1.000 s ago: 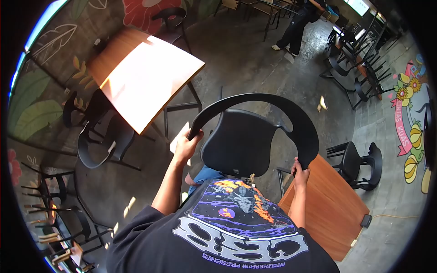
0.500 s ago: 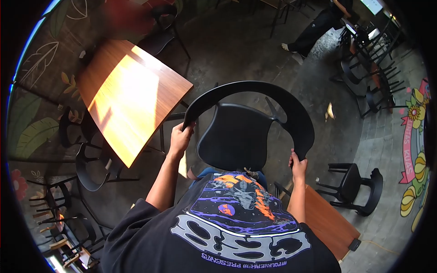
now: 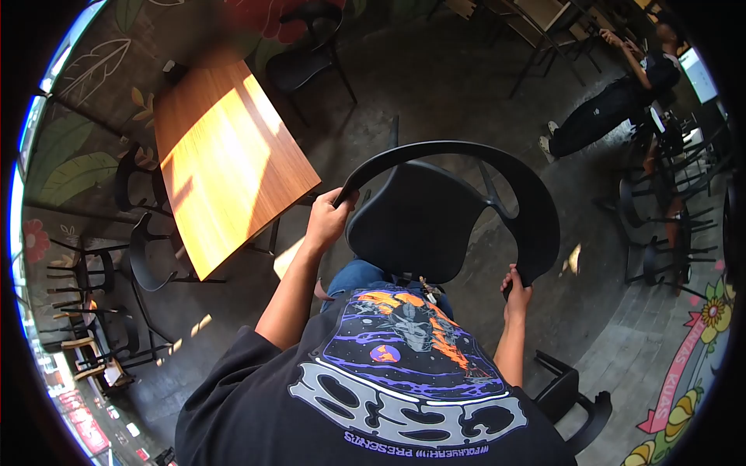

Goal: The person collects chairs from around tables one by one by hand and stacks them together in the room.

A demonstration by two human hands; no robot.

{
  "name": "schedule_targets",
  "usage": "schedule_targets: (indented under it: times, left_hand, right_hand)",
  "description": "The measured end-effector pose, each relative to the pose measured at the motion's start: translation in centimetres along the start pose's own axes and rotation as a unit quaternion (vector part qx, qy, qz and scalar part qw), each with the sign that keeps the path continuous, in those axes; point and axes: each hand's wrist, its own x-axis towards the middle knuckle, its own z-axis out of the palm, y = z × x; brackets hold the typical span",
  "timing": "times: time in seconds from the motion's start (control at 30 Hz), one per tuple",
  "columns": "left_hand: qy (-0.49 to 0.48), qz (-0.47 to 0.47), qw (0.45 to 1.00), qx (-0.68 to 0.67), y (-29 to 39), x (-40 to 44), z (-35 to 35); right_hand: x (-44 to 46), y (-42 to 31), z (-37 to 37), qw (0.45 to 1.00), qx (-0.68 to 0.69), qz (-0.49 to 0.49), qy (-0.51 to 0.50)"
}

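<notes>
A black chair (image 3: 412, 221) with a wide curved backrest is in front of my body, its seat below the backrest and tilted in view. My left hand (image 3: 326, 217) is wrapped round the left end of the backrest. At the opposite end, my right hand (image 3: 517, 291) grips the backrest's lower right tip. One chair leg sticks up beyond the backrest; the others are mostly hidden under the seat.
A wooden table (image 3: 233, 167) with sunlight across it stands to the left, black chairs (image 3: 148, 252) along its far side. Another chair (image 3: 563, 396) is close by my right side. A person (image 3: 606, 116) stands at the upper right near stacked furniture (image 3: 672, 210).
My view has turned to the right. The chair in my hands has tilted and shifted slightly right. The brown tabletop at lower right has left view, and the other person's arms now show.
</notes>
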Motion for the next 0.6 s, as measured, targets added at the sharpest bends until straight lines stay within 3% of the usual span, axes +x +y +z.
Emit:
schedule_targets:
  times: [0.33,0.5,0.6]
  left_hand:
    - [0.036,-0.072,0.993,-0.084,-1.6,7.1,0.1]
    - [0.041,-0.073,0.99,-0.11,-4.0,13.3,-0.1]
    - [0.04,-0.049,0.994,-0.094,-2.0,19.1,-0.2]
  right_hand:
    - [11.8,-4.2,6.6,0.998,-0.049,-0.005,-0.042]
    - [16.9,-6.1,10.9,0.995,-0.088,-0.021,-0.049]
    - [20.1,-7.5,13.8,0.995,-0.088,-0.021,-0.037]
